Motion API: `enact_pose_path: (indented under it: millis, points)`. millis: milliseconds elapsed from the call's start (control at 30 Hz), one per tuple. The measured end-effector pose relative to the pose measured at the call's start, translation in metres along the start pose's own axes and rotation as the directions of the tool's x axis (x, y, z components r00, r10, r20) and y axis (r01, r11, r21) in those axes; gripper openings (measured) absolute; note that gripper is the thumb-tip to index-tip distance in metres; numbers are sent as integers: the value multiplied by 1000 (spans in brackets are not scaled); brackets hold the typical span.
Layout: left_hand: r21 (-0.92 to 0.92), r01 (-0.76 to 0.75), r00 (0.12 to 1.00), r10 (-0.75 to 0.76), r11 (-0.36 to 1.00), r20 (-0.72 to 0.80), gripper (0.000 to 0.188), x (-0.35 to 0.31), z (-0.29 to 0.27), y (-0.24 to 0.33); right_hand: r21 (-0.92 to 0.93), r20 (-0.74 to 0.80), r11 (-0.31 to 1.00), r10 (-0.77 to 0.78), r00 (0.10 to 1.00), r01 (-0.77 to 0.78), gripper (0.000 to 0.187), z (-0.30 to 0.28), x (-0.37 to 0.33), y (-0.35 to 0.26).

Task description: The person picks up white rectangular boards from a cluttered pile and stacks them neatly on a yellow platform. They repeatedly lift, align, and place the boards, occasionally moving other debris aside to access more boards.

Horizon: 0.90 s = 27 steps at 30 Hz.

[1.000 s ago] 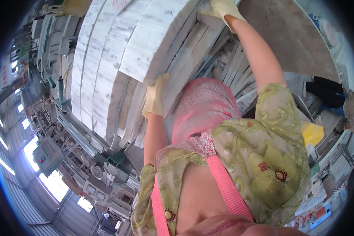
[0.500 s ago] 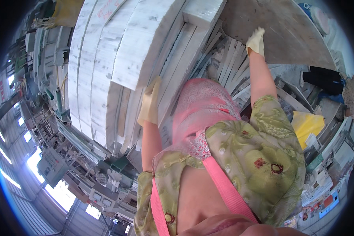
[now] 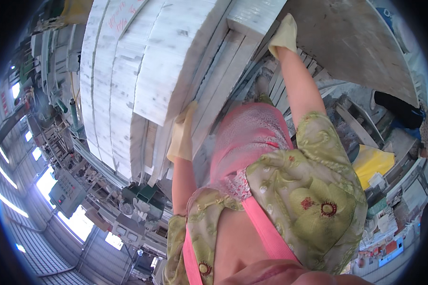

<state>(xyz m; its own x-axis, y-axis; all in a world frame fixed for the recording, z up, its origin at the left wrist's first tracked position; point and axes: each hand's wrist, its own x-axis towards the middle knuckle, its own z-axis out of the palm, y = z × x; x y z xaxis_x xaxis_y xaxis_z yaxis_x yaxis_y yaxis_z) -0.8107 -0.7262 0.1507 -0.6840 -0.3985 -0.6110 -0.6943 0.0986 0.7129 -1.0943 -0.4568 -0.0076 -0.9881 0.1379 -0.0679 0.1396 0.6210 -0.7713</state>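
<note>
My left hand (image 3: 181,133), in a cream glove, lies with its fingers stretched along the long pale stone strips (image 3: 218,80) beside a stack of white-grey slabs (image 3: 161,61). It touches the strips near their close end. In a matching glove, my right hand (image 3: 285,35) reaches to the far end of the strips, next to a shorter stone block (image 3: 257,16). Its fingers look extended, though part of them is hidden; whether it touches the stone I cannot tell. Neither hand visibly lifts anything.
A large brown-grey board (image 3: 352,42) leans at the far right. Thin offcuts (image 3: 278,90) lie on the floor below my right arm. A yellow sheet (image 3: 373,164) is at the right, near a person's dark-clothed leg (image 3: 399,107). Machinery and a control box (image 3: 66,192) stand at the left.
My right hand has moved left from above the offcuts, beside the board, to the far end of the stone strips. The left hand stays at the strips.
</note>
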Motion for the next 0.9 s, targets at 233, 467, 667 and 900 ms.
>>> enact_pose_path:
  millis: [233,467,667,900]
  points:
    - [-56,-20,999,22,998,28,53,-4,-3,-2,858,264,353,320,910,-374,72,1,-46,-78]
    - [-9,-67,996,67,998,57,54,-3,-4,-2,820,270,416,326,906,-394,77,-13,-63,-107]
    - [-4,-135,988,135,991,77,52,-5,-5,-4,862,207,405,267,941,-305,89,-6,-50,-99]
    - [-48,-111,992,113,993,52,48,-3,-4,-7,425,106,900,53,993,-93,79,-23,-40,-73]
